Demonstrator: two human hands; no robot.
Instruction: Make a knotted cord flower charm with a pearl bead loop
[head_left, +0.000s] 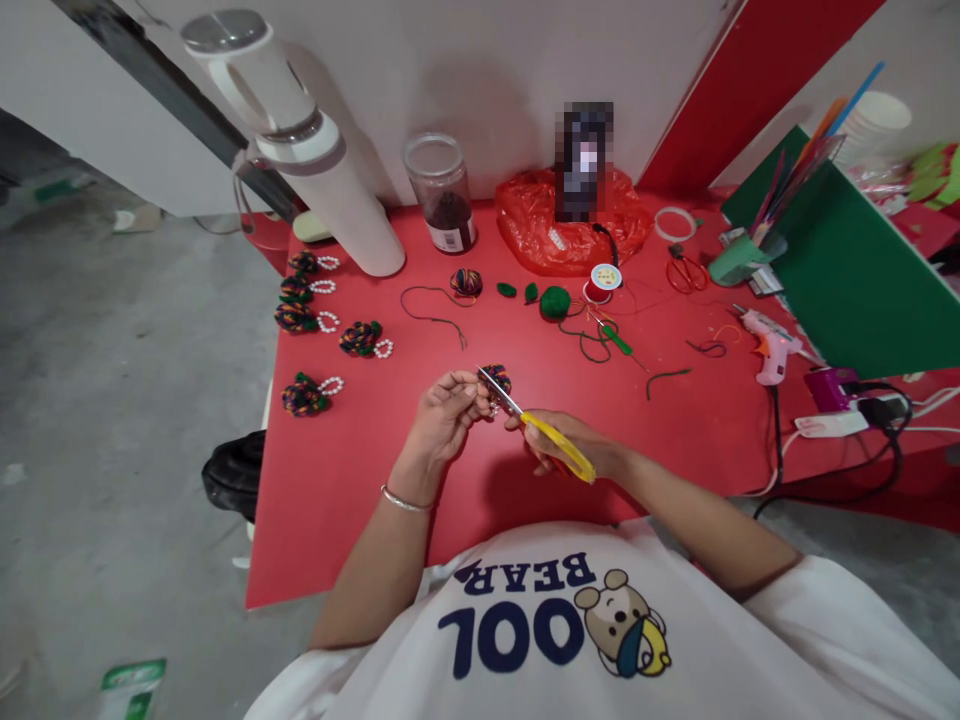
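Observation:
My left hand (450, 412) is closed in a pinch on a small multicoloured yarn ornament (499, 377), low over the front half of the red table. Beads show faintly below it, by my fingertips. A pair of scissors (559, 445) with yellow handles is gripped in my right hand (581, 438). Its metal blades point up and left, across the ornament and close to my left fingertips. Whether the blades are cutting anything cannot be made out. Several similar yarn ornaments with white bead loops, one of them a dark ornament (303, 396), lie along the table's left side.
Behind my hands are a multicoloured yarn ball (466, 283), a green yarn ball (555, 302), a thread spool (602, 284) and a green-handled hook (616, 338). A pink glue gun (772, 345) and power strip (831, 424) sit right. A tall white flask (349, 200) stands back left.

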